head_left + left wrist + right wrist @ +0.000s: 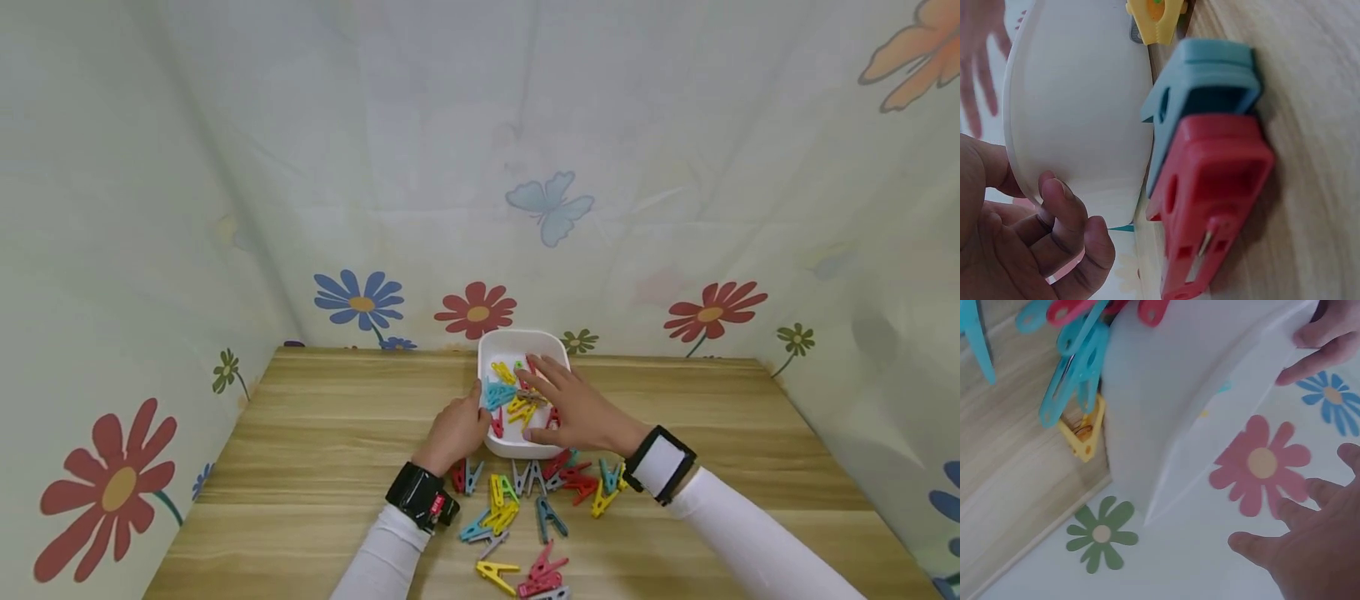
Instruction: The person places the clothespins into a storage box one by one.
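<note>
Light wood-grain surface [322, 433], pale planks running left-right. Fabric backdrop [420, 150] drapes behind and on both sides, pale with printed flowers: red flower [476, 311], blue flower [360, 302], light blue butterfly [551, 207]. Soft, even lighting.

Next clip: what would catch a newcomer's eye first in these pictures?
A white bowl at the far middle of the wooden table, part-filled with colourful clothespins. The left hand holds its near-left rim while the right hand spreads open over it. Nearer the person, a scatter of loose clothespins in red, yellow, teal and grey lies on the wood, all framed by a flowered cloth backdrop.
</note>
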The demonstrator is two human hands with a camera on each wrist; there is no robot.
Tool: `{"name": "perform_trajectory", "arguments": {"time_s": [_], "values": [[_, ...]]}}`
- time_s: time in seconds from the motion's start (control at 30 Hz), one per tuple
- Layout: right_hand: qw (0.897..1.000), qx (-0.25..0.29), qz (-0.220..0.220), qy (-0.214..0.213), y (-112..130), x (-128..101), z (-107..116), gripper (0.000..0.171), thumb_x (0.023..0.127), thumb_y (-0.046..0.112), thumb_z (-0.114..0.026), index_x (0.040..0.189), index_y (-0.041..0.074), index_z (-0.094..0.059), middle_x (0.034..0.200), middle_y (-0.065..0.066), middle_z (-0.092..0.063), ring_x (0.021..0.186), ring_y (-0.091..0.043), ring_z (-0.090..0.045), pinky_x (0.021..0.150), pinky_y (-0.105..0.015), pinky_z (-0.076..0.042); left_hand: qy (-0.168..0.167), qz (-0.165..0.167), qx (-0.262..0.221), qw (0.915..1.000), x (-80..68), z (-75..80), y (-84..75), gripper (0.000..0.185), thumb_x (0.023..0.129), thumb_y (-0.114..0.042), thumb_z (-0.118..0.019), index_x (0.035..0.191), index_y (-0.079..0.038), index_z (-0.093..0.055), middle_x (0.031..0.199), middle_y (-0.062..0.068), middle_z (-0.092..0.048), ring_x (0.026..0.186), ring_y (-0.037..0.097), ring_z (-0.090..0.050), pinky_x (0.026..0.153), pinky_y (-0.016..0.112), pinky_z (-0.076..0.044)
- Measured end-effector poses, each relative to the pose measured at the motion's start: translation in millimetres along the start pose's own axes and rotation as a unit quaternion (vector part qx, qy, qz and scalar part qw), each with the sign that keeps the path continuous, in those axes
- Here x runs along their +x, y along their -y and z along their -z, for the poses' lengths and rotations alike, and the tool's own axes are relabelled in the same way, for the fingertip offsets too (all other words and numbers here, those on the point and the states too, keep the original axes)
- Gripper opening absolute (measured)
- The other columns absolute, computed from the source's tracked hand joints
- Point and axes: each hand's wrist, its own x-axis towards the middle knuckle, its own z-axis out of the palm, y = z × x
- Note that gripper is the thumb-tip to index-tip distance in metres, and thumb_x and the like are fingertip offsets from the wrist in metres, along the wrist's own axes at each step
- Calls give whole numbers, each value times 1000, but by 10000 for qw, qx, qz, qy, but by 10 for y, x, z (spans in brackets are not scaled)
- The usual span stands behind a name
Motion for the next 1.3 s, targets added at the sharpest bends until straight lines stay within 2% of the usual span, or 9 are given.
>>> {"name": "perform_trajectory", "arguments": {"time_s": [0.17,0.47,0.6,0.7,0.87,1.0,1.17,1.3], "values": [[9993,-168,334,-50,162,-207,15,91,80,50,-75,155,21,-32,163,-12,-22,150,-39,-19,112,-70,-21,-10,17,37,10000,2,-4,1,63,100,-24,-47,155,-1,-25,61,3,-49,47,16,-49,44,29,-40],[9964,-371,696,319,447,-579,-1,89,83,64,-64,156,29,-27,165,-5,-19,150,-32,-21,115,-63,-23,-187,-170,129,9996,-24,9,-18,62,99,-21,-47,153,2,-28,59,3,-47,46,16,-47,44,29,-38],[9939,-369,856,585,574,-699,-58,87,82,57,-71,154,30,-30,164,-5,-23,150,-32,-24,114,-62,-26,-205,-210,151,9995,-30,30,-38,61,100,-20,-47,153,3,-28,59,3,-47,46,16,-46,44,29,-38],[9908,-315,963,902,638,-764,-130,87,82,51,-74,154,33,-29,164,-2,-23,149,-31,-25,112,-61,-31,-153,-111,147,9997,-25,39,-46,61,100,-22,-47,153,2,-27,60,4,-48,47,16,-47,44,29,-39],[9831,-452,1063,1421,657,-856,-252,83,84,54,-70,154,34,-31,162,1,-27,146,-31,-32,108,-56,-39,-120,-5,151,9998,-16,31,-42,62,100,-23,-46,154,1,-26,64,6,-51,50,17,-49,47,30,-40],[9776,-482,1253,1624,628,-917,-337,79,85,56,-68,153,31,-34,160,-3,-33,143,-32,-37,107,-52,-41,-81,19,145,9999,-19,18,-40,63,100,-24,-47,154,0,-25,66,7,-52,51,18,-49,48,30,-41],[9725,-596,1488,1687,597,-972,-444,79,85,51,-70,152,30,-35,157,-3,-38,141,-30,-41,107,-49,-42,-115,0,136,9998,-22,13,-41,62,101,-24,-46,154,0,-26,63,5,-49,50,17,-48,47,30,-39],[9745,-538,1471,1606,596,-984,-500,69,86,44,-70,147,28,-44,145,1,-51,133,-25,-50,104,-47,-45,-128,-36,168,9998,-23,7,-35,62,100,-23,-46,154,0,-26,62,4,-48,48,17,-47,46,29,-38]]}}
